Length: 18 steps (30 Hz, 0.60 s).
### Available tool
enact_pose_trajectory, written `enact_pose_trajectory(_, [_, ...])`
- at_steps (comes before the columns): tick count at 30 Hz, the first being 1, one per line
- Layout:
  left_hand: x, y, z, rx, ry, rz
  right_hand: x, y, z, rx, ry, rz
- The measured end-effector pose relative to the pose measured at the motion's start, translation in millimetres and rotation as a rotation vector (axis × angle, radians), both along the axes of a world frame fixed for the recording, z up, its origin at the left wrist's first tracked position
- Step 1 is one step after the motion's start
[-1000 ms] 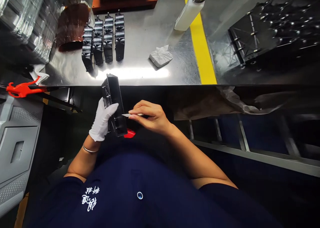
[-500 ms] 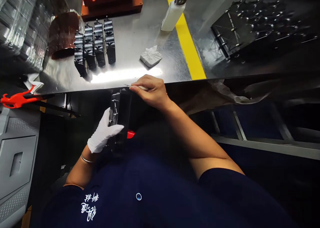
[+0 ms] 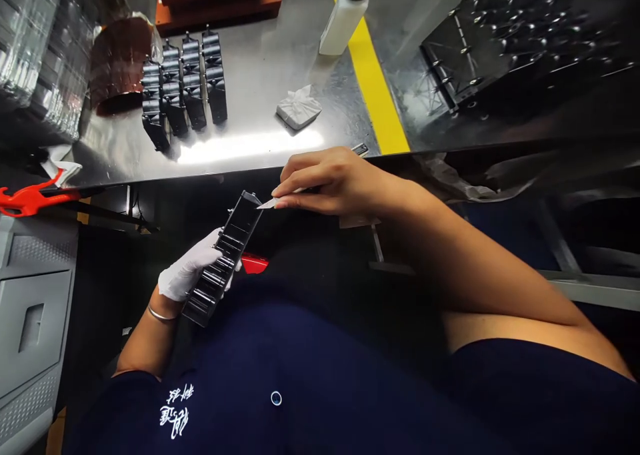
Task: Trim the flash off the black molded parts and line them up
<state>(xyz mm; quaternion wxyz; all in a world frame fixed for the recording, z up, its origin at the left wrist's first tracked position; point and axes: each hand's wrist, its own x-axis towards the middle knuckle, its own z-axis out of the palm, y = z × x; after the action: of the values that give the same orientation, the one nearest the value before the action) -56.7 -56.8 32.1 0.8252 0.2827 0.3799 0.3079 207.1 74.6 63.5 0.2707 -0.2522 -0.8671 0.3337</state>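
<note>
My left hand, in a white glove, is wrapped round a long black ribbed plastic part below the table edge. The part slants, its ridged, hollowed face turned up and its far end towards the table. My bare right hand pinches a craft knife with a pointed blade. The blade's tip is at the upper right corner of the black part; whether it touches cannot be made out. Most of the knife's handle is hidden by my fingers, and its rear end shows behind the hand.
On the metal table stand several similar black parts, a folded white cloth, a white bottle and an orange block. More black parts lie right of the yellow stripe. A red air gun hangs at left.
My left hand has turned the black part so its hollowed face shows and it leans right. My right hand has moved right and down, bringing the knife's blade to the part's far end.
</note>
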Motion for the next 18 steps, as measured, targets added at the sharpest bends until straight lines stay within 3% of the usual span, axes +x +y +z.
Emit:
enact_pose_trajectory(5, [0.4,-3.9,-5.6,-0.057,-0.047,-0.115,1.8,9.3,0.8,0.179,-0.082,0.139])
enact_pose_trajectory(8, [3.5,-8.4,-15.7,-0.134,-0.167,-0.131,-6.0,9.3,-10.8,0.139,0.010,0.137])
enact_pose_trajectory(11, [11.0,-10.0,-20.2,-0.164,-0.231,-0.098,-21.1,0.4,-30.2,-0.027,0.185,-0.032])
enact_pose_trajectory(14, [20.8,-6.8,-14.8,-0.036,-0.042,-0.007,-35.7,-14.4,-43.6,-0.139,0.285,-0.345])
enact_pose_trajectory(16, [25.7,-3.5,-9.6,0.069,0.165,0.078,-40.9,-23.7,-45.6,-0.089,0.251,-0.429])
enact_pose_trajectory(18, [28.3,-0.8,-6.5,0.142,0.307,0.147,-42.5,-30.6,-44.6,0.026,0.193,-0.407])
